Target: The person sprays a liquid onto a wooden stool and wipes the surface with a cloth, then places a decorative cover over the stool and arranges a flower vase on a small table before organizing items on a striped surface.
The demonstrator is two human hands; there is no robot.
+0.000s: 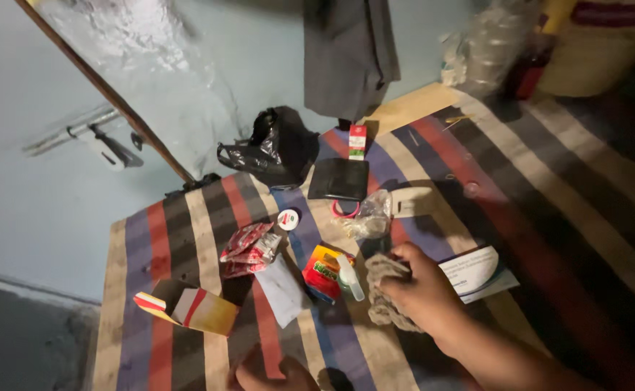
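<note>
your right hand (422,289) has its fingers clenched around a crumpled beige cloth (384,293), holding it just above the striped mat (564,217) on the floor. just left of the cloth lie a small clear bottle (350,277) and a red and yellow packet (322,271); a white booklet (480,271) lies to the right. your left hand (270,375) sits at the bottom edge, near an open cardboard box (187,310); you cannot tell whether its fingers grip anything.

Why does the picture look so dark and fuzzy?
Head view: dim light overall, with the right side of the striped mat sinking into shadow; glare whitens the wall at top left; the right hand gripping a beige cloth looks soft and slightly blurred, and the left hand is cut off at the bottom edge.
</note>
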